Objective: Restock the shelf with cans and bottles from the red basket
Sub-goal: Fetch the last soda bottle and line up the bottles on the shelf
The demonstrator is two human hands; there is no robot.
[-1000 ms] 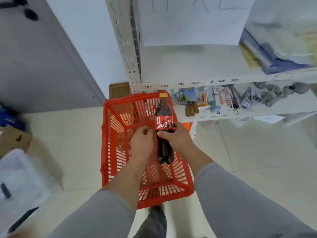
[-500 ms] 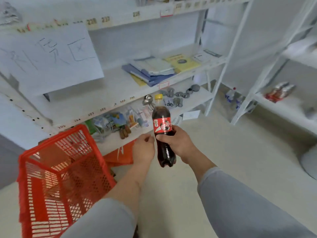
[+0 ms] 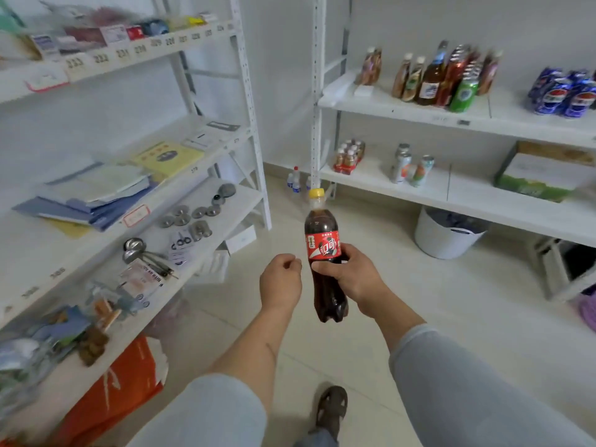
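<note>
- Dark cola bottle [image 3: 325,253], yellow cap, red label: upright, mid-air over tiled floor [image 3: 419,317], approx. frame centre.
- R hand [image 3: 351,279]: wrapped round bottle at label's lower edge, fingers on front, thumb side hidden.
- L hand [image 3: 280,282]: just beside bottle, not touching; fingers curled into loose fist, holding nothing.
- Grey sleeves on both forearms, pushed up.
- Drinks shelf [image 3: 451,119], white, ahead-right. Upper tier: brown bottles [image 3: 416,79], green can [image 3: 463,95], blue cans [image 3: 567,93] far right. Lower tier: small bottle pack [image 3: 350,156], two slim cans [image 3: 411,166], green carton [image 3: 541,175].
- White tub [image 3: 448,232] on floor under drinks shelf.
- L shelf [image 3: 254,130], white: booklets, blue folders, metal discs, ladle, misc. blurred packets.
- Orange bag [image 3: 109,395] on floor below L shelf.
- Sandalled foot [image 3: 332,408] at bottom edge.
</note>
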